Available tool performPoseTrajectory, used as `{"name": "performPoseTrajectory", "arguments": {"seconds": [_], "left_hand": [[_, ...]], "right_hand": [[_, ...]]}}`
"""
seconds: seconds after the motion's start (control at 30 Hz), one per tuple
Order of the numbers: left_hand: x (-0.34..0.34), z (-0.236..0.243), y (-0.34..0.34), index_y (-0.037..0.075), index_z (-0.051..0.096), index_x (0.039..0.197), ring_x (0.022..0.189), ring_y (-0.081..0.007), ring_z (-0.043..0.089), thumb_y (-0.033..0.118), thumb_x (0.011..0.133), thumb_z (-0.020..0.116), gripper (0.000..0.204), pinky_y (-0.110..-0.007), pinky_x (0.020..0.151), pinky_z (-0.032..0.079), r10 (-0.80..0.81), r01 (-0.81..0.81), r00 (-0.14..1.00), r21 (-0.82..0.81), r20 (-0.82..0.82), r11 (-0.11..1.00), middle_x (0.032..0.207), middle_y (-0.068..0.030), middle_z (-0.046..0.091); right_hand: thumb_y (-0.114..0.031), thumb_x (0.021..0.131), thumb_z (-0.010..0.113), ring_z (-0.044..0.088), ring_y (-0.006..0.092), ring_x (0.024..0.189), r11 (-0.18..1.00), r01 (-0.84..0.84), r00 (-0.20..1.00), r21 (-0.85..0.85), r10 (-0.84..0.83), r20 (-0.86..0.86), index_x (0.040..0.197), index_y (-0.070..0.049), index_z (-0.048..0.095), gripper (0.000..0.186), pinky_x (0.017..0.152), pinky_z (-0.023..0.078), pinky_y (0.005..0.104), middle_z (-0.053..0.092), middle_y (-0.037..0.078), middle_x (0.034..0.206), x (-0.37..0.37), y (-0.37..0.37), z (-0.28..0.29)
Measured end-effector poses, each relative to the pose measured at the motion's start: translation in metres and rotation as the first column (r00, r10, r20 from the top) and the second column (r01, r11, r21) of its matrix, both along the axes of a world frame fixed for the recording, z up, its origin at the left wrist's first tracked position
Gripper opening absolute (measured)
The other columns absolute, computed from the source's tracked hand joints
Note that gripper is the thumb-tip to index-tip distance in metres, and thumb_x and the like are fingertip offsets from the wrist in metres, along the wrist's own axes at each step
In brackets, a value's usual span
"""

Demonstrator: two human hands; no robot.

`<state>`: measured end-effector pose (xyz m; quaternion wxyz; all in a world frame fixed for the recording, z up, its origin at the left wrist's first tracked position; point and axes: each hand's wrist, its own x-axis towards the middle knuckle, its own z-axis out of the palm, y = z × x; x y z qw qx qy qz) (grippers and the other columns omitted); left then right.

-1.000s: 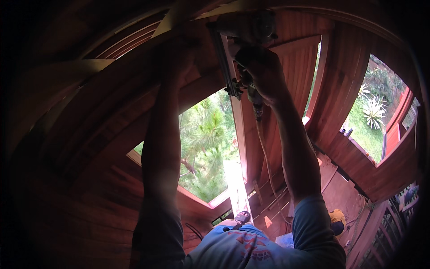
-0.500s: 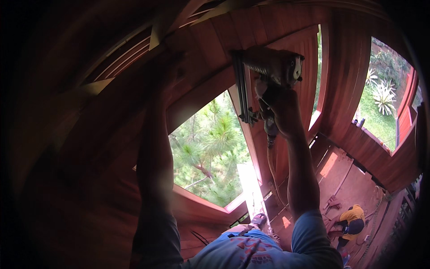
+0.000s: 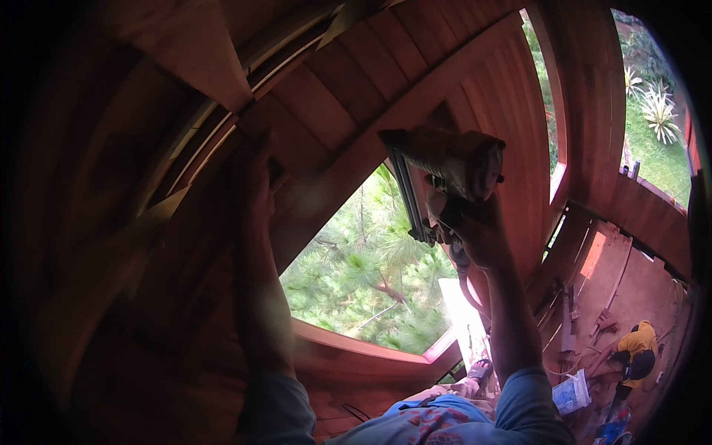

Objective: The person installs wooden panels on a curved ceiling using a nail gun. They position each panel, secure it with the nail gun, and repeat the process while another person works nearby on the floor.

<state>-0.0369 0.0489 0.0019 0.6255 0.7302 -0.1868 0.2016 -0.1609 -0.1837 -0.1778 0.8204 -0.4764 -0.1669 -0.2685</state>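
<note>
My right hand [image 3: 480, 231] clamps the nail gun [image 3: 449, 157].
Left hand [image 3: 256, 174] at ten o'clock: fingers, I can't tell; window opening [image 3: 371, 289] at six, white bucket [image 3: 570, 394] and co-worker [image 3: 636, 347] at four.

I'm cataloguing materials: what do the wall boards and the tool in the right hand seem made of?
Wall boards: likely wood, matte, reddish-brown, by their plank seams. Tool: perhaps a metal housing, dull with faint highlights; shadow leaves plastic possible.

Blue tee [image 3: 463, 417] w/ reddish print [image 3: 430, 433] on front; short slvs [image 3: 525, 399], L one [image 3: 273, 408] darker, in shadow. Dark sandal [image 3: 481, 368], 1 visible.
</note>
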Motion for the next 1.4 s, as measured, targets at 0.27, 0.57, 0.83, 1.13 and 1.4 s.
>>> {"name": "performPoseTrajectory", "arguments": {"seconds": [0.27, 0.57, 0.83, 1.13, 1.4], "left_hand": [[-0.007, 0.003, -0.001, 0.007, 0.063, 0.120, 0.098, -0.0164, 0.061, 0.018, 0.088, 0.070, 0.034, -0.034, 0.082, 0.052, -0.080, 0.076, 0.993, -0.047, -0.092, 0.996, 0.108, -0.0067, 0.064], [-0.002, -0.006, -0.001, 0.007, 0.065, 0.117, 0.092, -0.0110, 0.058, 0.015, 0.092, 0.063, 0.026, -0.031, 0.078, 0.050, -0.080, 0.078, 0.993, 0.029, 0.089, 0.997, 0.103, -0.0061, 0.063], [0.058, -0.019, 0.023, 0.003, 0.065, 0.116, 0.099, -0.0220, 0.063, 0.019, 0.091, 0.061, 0.029, -0.034, 0.087, 0.049, 0.012, -0.085, 0.955, 0.236, 0.296, 0.968, 0.110, -0.0137, 0.065], [0.018, -0.007, -0.001, 0.003, 0.065, 0.120, 0.100, -0.0130, 0.060, 0.013, 0.092, 0.060, 0.030, -0.028, 0.084, 0.047, -0.077, 0.025, 0.966, 0.209, 0.245, 0.978, 0.116, -0.0068, 0.065], [0.063, -0.018, 0.014, 0.005, 0.070, 0.107, 0.083, -0.0194, 0.066, 0.022, 0.089, 0.062, 0.026, -0.034, 0.072, 0.051, 0.009, -0.314, 0.763, 0.358, 0.646, 0.880, 0.097, -0.0114, 0.069]], "right_hand": [[-0.017, 0.084, 0.072, 0.058, 0.0070, 0.070, 0.995, -0.061, 0.993, -0.077, 0.068, 0.094, 0.120, 0.000, 0.056, 0.042, 0.053, 0.045, 0.0225, 0.063, 0.006, 0.097, 0.010, 0.005, 0.042], [-0.019, 0.083, 0.071, 0.058, 0.0063, 0.068, 0.905, 0.015, 1.000, -0.425, -0.018, -0.003, 0.096, 0.001, 0.065, 0.024, 0.056, 0.046, 0.0254, 0.064, 0.004, 0.078, 0.021, 0.007, 0.105], [-0.044, 0.084, 0.071, 0.066, 0.0180, 0.071, 0.778, 0.174, 0.981, -0.604, -0.192, 0.034, 0.090, -0.002, 0.070, 0.043, 0.066, 0.052, 0.0353, 0.068, 0.010, 0.080, 0.025, 0.024, 0.135], [-0.041, 0.089, 0.063, 0.065, 0.0195, 0.064, 0.631, 0.385, 0.923, -0.674, -0.276, 0.268, 0.084, -0.005, 0.070, 0.037, 0.061, 0.051, 0.0346, 0.063, 0.010, 0.068, 0.036, 0.023, 0.135], [-0.041, 0.088, 0.062, 0.064, 0.0215, 0.061, 0.654, 0.380, 0.925, -0.654, -0.260, 0.277, 0.083, -0.010, 0.070, 0.033, 0.061, 0.051, 0.0343, 0.064, 0.012, 0.069, 0.032, 0.029, 0.138]]}}
